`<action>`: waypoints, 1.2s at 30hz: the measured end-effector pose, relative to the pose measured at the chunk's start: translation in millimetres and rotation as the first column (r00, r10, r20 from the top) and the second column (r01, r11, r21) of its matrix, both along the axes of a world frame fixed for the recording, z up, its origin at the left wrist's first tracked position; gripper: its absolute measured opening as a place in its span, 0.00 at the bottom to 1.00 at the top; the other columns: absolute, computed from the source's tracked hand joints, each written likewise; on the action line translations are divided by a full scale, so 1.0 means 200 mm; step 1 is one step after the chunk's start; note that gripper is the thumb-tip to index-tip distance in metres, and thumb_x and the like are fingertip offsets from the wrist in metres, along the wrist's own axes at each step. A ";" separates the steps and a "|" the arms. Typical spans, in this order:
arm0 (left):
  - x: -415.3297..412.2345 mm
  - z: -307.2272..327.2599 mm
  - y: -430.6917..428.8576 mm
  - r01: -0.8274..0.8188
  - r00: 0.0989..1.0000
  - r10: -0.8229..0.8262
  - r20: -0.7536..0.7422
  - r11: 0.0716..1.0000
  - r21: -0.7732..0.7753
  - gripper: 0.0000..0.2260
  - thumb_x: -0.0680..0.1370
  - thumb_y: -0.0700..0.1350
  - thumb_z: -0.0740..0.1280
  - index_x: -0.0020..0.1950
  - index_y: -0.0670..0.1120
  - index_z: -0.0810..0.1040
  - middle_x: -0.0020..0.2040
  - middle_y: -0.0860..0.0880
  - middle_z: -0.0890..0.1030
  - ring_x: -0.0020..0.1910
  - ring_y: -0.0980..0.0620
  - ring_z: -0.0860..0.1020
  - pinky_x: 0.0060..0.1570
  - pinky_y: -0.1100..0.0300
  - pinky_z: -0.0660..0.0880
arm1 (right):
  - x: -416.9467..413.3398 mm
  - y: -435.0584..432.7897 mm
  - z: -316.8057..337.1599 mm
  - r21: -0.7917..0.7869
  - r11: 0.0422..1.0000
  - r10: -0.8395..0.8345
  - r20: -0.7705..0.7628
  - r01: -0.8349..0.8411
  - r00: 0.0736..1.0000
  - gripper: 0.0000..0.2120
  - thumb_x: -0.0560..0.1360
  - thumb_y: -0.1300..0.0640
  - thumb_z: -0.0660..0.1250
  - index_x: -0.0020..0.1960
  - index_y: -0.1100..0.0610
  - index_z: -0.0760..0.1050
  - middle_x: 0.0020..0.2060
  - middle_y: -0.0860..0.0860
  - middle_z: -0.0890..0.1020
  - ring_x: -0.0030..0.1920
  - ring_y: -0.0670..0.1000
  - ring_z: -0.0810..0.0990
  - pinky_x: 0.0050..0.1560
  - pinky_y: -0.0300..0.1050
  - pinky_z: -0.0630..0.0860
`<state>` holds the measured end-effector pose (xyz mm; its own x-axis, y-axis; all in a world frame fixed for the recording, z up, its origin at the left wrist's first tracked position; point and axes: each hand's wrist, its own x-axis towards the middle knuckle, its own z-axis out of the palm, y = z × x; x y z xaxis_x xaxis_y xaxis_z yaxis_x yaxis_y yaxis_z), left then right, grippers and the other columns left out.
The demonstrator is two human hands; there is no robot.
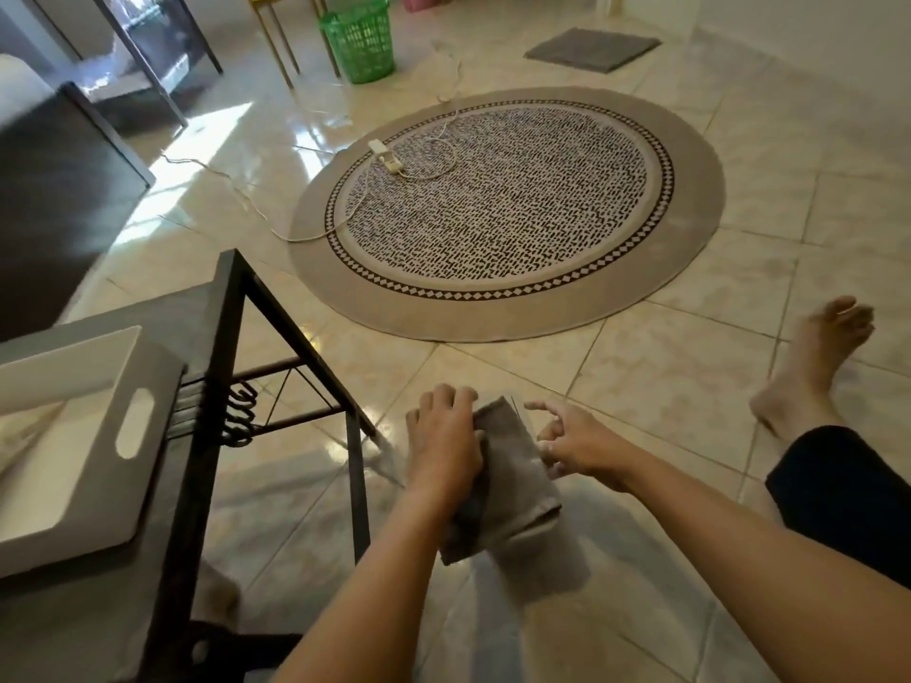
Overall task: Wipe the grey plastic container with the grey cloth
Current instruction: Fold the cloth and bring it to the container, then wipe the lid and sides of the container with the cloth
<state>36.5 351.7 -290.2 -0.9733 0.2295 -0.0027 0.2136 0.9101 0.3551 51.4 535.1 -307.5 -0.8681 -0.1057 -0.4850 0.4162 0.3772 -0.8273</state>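
My left hand (446, 441) grips a folded grey cloth (517, 490), held in the air above the tiled floor in the lower middle of the view. My right hand (572, 441) is just right of the cloth with its fingers spread, touching or almost touching the cloth's edge. The grey plastic container (98, 490), a shallow rectangular tray with a slot handle, sits on the dark low table (207, 308) at the left, well apart from both hands. Its inside looks pale in the light.
A round patterned rug (508, 209) lies ahead with a white power strip (387, 157) and cable on it. A green basket (359, 39), chair legs and a grey mat (591, 49) are farther back. My bare foot (808, 367) and dark-clad leg rest at the right.
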 end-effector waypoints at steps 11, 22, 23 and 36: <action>0.50 -0.17 0.05 0.157 0.980 -0.133 0.151 0.975 -0.158 0.30 0.80 0.62 0.45 0.81 0.58 0.41 0.80 0.54 0.34 0.79 0.49 0.33 0.77 0.40 0.40 | 0.27 0.04 -0.01 -0.066 0.998 -0.004 0.078 0.009 0.997 0.37 0.75 0.72 0.65 0.78 0.50 0.60 0.40 0.55 0.76 0.39 0.51 0.80 0.40 0.47 0.83; 0.41 -0.18 0.10 0.131 0.980 -0.102 0.169 0.976 -0.172 0.31 0.81 0.59 0.47 0.80 0.57 0.35 0.79 0.52 0.31 0.77 0.49 0.28 0.75 0.44 0.31 | 0.21 0.05 0.00 -0.118 0.993 -0.006 0.128 0.021 0.992 0.39 0.74 0.74 0.64 0.79 0.51 0.59 0.43 0.56 0.75 0.41 0.51 0.81 0.43 0.52 0.85; 0.42 -0.19 0.11 0.150 0.978 -0.120 0.168 0.973 -0.176 0.31 0.81 0.58 0.47 0.80 0.56 0.35 0.79 0.53 0.31 0.77 0.49 0.28 0.75 0.43 0.32 | 0.20 0.04 0.00 -0.126 0.992 -0.008 0.134 0.025 0.991 0.38 0.74 0.75 0.64 0.79 0.51 0.59 0.43 0.56 0.76 0.41 0.52 0.82 0.43 0.51 0.85; 0.38 -0.20 0.18 0.120 0.983 -0.092 0.157 0.977 -0.178 0.29 0.82 0.57 0.46 0.80 0.56 0.36 0.80 0.51 0.32 0.77 0.47 0.29 0.75 0.41 0.33 | 0.15 0.03 0.01 -0.142 0.990 -0.007 0.139 0.027 0.990 0.40 0.71 0.76 0.64 0.76 0.47 0.64 0.41 0.55 0.77 0.40 0.50 0.82 0.42 0.53 0.85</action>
